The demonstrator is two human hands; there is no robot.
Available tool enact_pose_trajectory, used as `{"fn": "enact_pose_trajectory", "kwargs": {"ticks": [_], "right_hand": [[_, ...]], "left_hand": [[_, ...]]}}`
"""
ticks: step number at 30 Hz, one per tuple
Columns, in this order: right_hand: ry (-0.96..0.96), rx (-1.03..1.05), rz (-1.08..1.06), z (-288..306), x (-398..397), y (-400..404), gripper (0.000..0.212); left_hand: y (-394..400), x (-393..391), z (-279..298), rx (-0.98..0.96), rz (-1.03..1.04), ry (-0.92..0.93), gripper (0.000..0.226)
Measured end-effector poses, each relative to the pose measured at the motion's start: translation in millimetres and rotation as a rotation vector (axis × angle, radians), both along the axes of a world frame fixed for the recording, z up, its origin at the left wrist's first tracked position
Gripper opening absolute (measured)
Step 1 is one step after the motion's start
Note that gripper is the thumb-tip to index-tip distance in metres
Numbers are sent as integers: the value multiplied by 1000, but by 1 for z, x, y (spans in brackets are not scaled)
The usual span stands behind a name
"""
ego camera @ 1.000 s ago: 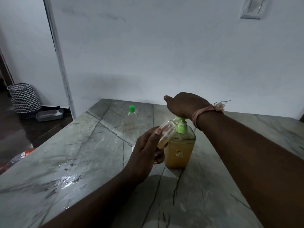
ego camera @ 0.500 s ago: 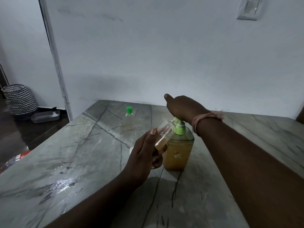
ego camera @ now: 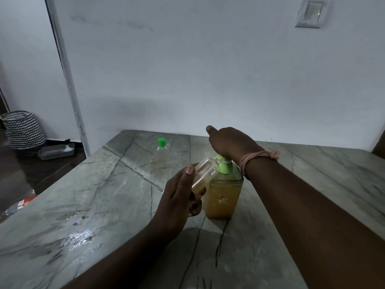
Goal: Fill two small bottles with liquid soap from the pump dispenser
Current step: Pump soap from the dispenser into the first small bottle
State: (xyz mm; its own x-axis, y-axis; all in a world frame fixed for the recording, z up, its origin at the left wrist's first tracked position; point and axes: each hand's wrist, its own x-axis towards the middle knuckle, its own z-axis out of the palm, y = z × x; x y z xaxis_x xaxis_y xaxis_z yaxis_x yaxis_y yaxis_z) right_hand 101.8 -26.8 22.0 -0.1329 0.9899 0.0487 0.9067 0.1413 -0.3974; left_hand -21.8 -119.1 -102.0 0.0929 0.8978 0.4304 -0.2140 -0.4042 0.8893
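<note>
right hand (ego camera: 231,142) has sunk lower on the pump since a moment ago, i see, palm pressing the green head of the square clear plastic pump dispenser of amber soap (ego camera: 224,192). left hand (ego camera: 179,197) grips the small clear bottle (ego camera: 203,174), tilted, long axis slanting up-right, mouth right at the spout. second clear bottle with green cap (ego camera: 161,145) stands far back-left on the veined grey marble bench (ego camera: 83,205), nearer my left hand.

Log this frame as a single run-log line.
step: filling first bottle | left hand: holds small bottle tilted at spout | right hand: presses pump dispenser | capped bottle: upright, far
</note>
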Motion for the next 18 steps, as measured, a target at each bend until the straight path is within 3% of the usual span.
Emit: {"fn": "enact_pose_trajectory", "kwargs": {"ticks": [3,7,14,18], "right_hand": [[-21,-37,-2,5,-2,-2,45],[-13,17,-14,5,-3,6,60],[20,-13,-9,-2,1,5,45],[-22,-11,-11,4,-2,9,56]], "left_hand": [[-2,1,1,13,8,14,41],[-1,1,0,20,21,45,39],[-1,0,0,-6,53,79,45],[-3,1,1,7,34,72,40]]}}
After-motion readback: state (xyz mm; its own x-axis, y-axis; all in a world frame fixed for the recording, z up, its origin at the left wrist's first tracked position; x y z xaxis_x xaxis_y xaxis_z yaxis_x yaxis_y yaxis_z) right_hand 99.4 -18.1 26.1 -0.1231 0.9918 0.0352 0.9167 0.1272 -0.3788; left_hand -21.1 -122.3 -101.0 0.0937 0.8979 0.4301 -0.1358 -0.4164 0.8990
